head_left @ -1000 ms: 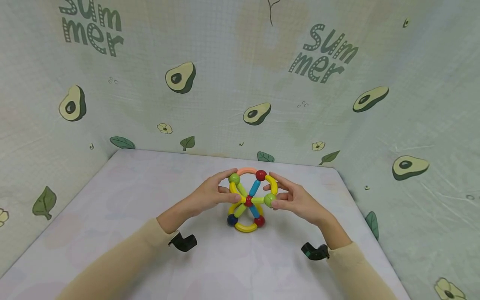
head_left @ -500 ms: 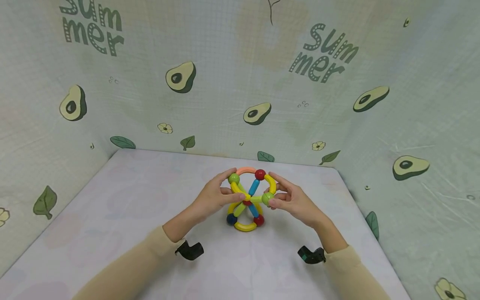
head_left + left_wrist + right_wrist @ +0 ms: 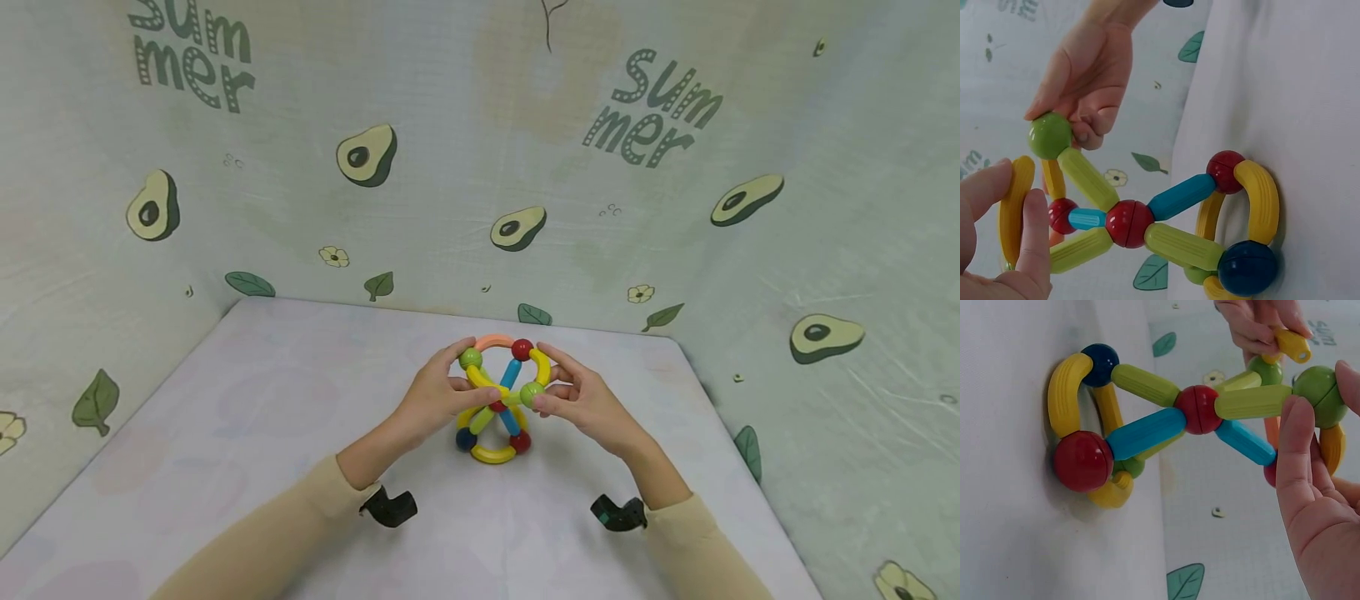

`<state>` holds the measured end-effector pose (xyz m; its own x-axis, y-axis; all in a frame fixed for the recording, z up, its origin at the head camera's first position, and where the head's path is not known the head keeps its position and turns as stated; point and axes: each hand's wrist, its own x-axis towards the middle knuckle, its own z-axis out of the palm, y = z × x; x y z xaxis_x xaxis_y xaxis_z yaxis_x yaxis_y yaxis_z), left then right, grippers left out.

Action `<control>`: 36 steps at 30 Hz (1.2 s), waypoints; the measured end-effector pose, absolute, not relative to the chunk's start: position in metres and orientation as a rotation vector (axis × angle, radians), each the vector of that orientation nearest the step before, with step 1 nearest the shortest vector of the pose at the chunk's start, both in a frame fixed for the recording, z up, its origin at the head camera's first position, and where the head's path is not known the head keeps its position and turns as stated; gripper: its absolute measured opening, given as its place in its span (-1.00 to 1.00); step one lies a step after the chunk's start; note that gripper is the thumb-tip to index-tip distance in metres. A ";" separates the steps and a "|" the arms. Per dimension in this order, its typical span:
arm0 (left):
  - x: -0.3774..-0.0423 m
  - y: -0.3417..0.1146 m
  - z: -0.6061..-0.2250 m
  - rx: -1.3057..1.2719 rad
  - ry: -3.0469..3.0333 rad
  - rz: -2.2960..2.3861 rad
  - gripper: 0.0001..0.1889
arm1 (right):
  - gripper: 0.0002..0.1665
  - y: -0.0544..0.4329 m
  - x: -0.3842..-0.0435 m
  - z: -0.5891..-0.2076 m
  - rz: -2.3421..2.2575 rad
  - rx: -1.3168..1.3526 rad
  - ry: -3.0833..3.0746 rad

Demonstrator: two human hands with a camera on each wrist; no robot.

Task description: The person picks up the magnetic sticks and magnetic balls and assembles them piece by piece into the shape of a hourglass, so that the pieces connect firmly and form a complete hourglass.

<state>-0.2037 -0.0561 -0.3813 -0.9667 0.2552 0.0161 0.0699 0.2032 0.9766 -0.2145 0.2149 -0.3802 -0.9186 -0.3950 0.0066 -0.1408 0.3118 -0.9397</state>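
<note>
A magnetic stick-and-ball model stands on the table, two rings joined through a red centre ball (image 3: 1129, 224) by blue and lime rods. My left hand (image 3: 437, 396) pinches a yellow curved stick (image 3: 1016, 209) between finger and thumb. One end of this stick is at the upper left green ball (image 3: 471, 358); its other end face shows bare in the right wrist view. My right hand (image 3: 588, 404) holds the right green ball (image 3: 1321, 394) between thumb and fingers. That ball sits on a lime rod (image 3: 1254, 402). A red ball (image 3: 522, 349) and a salmon curved stick (image 3: 494, 341) form the top back.
The lower ring rests on the white table (image 3: 300, 367), with a dark blue ball (image 3: 466, 439), a red ball (image 3: 1083, 461) and yellow curved sticks (image 3: 492, 455). Behind rises a cloth backdrop (image 3: 435, 275) printed with avocados. Black wrist cameras (image 3: 392, 507) hang under both forearms.
The near end of the yellow curved stick has swung right, now overlapping the centre. The right green ball has shifted slightly left. My left forearm has moved right, my right forearm slightly left.
</note>
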 end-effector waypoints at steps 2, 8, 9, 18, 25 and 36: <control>-0.203 -0.054 -0.380 0.309 2.320 1.878 0.01 | 0.04 0.215 -0.215 -0.381 -1.658 -0.493 2.349; -0.201 -0.049 -0.378 0.316 2.371 1.870 0.01 | 0.04 0.215 -0.215 -0.382 -1.675 -0.511 2.343; -0.201 -0.048 -0.378 0.318 2.385 1.863 0.01 | 0.04 0.215 -0.215 -0.382 -1.675 -0.512 2.346; -0.199 -0.044 -0.378 0.334 2.453 1.842 0.00 | 0.04 0.211 -0.214 -0.381 -1.695 -0.509 2.355; -0.198 -0.042 -0.377 0.341 2.449 1.846 0.00 | 0.03 0.210 -0.213 -0.381 -1.735 -0.483 2.339; -0.196 -0.042 -0.376 0.336 2.462 1.828 0.00 | -0.01 0.209 -0.216 -0.383 -1.750 -0.504 2.329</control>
